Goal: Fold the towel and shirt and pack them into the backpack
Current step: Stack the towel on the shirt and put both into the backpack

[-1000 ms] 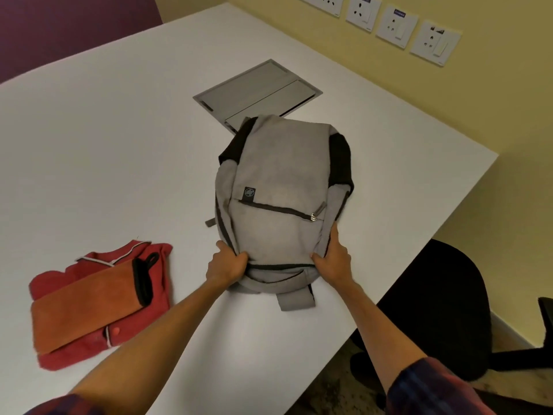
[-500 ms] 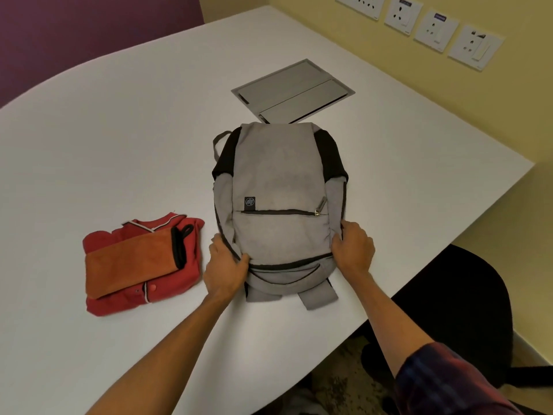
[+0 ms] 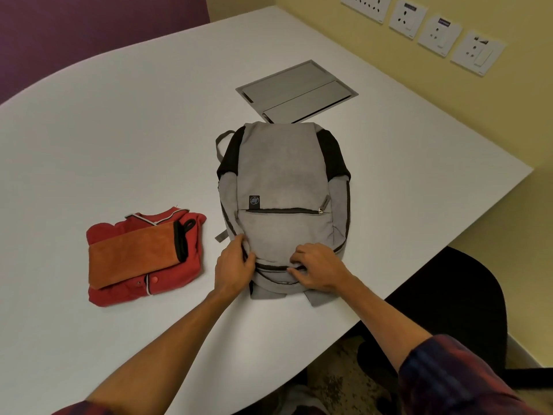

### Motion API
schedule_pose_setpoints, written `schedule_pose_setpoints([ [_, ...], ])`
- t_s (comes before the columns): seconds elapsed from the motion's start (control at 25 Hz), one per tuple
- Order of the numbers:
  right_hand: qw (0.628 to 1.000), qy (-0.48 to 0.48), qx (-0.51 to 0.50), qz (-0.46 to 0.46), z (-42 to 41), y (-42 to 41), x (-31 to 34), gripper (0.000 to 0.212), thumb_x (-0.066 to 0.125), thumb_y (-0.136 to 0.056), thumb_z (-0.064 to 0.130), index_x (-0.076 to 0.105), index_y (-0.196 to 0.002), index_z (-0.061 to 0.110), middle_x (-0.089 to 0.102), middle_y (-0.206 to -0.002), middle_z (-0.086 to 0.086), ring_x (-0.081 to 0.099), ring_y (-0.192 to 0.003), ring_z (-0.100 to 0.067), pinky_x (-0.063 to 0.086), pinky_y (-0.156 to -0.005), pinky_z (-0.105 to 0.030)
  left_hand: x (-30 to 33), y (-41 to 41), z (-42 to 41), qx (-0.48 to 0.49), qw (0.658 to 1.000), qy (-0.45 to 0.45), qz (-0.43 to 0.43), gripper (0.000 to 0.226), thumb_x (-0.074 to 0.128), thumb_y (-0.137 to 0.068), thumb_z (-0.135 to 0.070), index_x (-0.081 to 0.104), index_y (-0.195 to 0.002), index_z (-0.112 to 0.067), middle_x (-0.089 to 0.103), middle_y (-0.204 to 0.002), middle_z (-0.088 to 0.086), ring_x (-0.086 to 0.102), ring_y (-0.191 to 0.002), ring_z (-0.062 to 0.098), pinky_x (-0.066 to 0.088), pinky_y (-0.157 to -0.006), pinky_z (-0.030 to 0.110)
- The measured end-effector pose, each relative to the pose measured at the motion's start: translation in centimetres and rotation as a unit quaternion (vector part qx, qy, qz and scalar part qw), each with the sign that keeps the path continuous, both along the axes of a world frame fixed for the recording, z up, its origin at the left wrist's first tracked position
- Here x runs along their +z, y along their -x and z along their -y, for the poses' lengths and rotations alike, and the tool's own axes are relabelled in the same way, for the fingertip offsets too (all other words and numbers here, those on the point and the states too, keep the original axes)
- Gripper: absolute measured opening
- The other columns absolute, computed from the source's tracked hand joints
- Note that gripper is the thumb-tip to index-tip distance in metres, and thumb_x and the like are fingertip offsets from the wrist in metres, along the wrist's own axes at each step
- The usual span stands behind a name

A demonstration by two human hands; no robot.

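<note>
1. Folded red shirt [image 3: 143, 262] lies left on the table [image 3: 119, 130], orange towel [image 3: 131, 259] stacked on top; both wait unpacked.
2. Our left hand [image 3: 235, 266] grips the backpack [image 3: 284, 190] at its near left edge, fingers curled into the fabric.
3. Our right hand [image 3: 317, 269] has fingertips bent and pinching at the dark zipper line; we'd anchor left and draw the slider smoothly.

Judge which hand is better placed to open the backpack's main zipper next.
Probably the right hand: its fingers are already on the dark zipper line at the backpack's near end. The left hand grips the bag's left corner, steadying it.
</note>
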State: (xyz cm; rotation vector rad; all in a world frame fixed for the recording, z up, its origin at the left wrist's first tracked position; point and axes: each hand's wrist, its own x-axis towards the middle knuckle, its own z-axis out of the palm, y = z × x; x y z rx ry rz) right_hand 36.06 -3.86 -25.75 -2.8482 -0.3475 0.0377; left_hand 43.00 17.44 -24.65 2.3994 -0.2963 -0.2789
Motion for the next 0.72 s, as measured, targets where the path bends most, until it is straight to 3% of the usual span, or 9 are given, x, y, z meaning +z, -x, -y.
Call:
schedule_pose_setpoints([
  [0.12, 0.999, -0.011, -0.029, 0.023, 0.7, -0.3, 0.3, 0.029, 0.046, -0.097, 0.033, 0.068, -0.095, 0.014, 0.068, -0.089, -0.003, 0.064, -0.077, -0.021, 0.048, -0.065, -0.033, -0.4, 0.4, -0.6, 0.012, 0.999, 0.040, 0.004, 0.057, 0.054, -0.094, -0.040, 0.036, -0.141, -0.014, 0.052, -0.133, 0.007, 0.056, -0.113, 0.025, 0.050, -0.094, 0.046],
  [0.24, 0.999, 0.002, -0.042, 0.020, 1.0, -0.2, 0.4, 0.028, 0.040, -0.101, 0.033, 0.062, -0.099, 0.015, 0.067, -0.092, -0.003, 0.062, -0.078, -0.020, 0.047, -0.066, -0.032, -0.4, 0.4, -0.9, 0.007, 0.998, 0.059, 0.010, 0.065, 0.056, -0.090, -0.049, 0.032, -0.142, -0.018, 0.038, -0.144, 0.004, 0.046, -0.126, 0.022, 0.048, -0.099, 0.044],
  [0.4, 0.997, -0.008, -0.065, 0.033, 1.3, 0.3, 0.4, 0.027, 0.039, -0.101, 0.032, 0.059, -0.096, 0.015, 0.065, -0.087, -0.003, 0.060, -0.072, -0.021, 0.046, -0.061, -0.033, -0.4, -0.1, -1.1, -0.019, 0.999, 0.047, 0.010, 0.075, 0.053, -0.081, -0.058, 0.034, -0.143, -0.020, 0.032, -0.149, 0.004, 0.039, -0.133, 0.021, 0.042, -0.103, 0.040],
  [0.52, 0.996, -0.012, -0.077, 0.031, 1.7, 0.5, 0.5, 0.038, 0.029, -0.100, 0.041, 0.057, -0.094, 0.016, 0.065, -0.084, -0.002, 0.059, -0.070, -0.019, 0.045, -0.058, -0.030, -0.9, -0.7, -1.1, -0.027, 0.999, 0.035, -0.004, 0.080, 0.054, -0.079, -0.061, 0.032, -0.145, -0.020, 0.029, -0.152, 0.003, 0.036, -0.136, 0.022, 0.040, -0.106, 0.041],
  [0.64, 0.997, -0.010, -0.082, -0.014, 2.0, 0.4, 0.8, 0.051, 0.024, -0.095, 0.059, 0.054, -0.088, 0.018, 0.061, -0.081, 0.002, 0.053, -0.068, -0.014, 0.040, -0.060, -0.026, -1.1, -1.8, -0.7, -0.018, 0.999, 0.031, -0.012, 0.077, 0.054, -0.080, -0.055, 0.034, -0.143, -0.016, 0.033, -0.148, 0.005, 0.039, -0.132, 0.023, 0.042, -0.103, 0.041],
  [0.72, 0.994, -0.032, -0.106, -0.021, 2.8, 0.1, 0.8, 0.048, 0.032, -0.094, 0.061, 0.054, -0.083, 0.020, 0.058, -0.078, 0.004, 0.051, -0.068, -0.012, 0.039, -0.060, -0.026, -1.2, -3.1, -0.4, 0.010, 0.999, 0.048, -0.017, 0.071, 0.055, -0.082, -0.047, 0.036, -0.141, -0.012, 0.037, -0.143, 0.007, 0.044, -0.128, 0.025, 0.045, -0.101, 0.043],
])
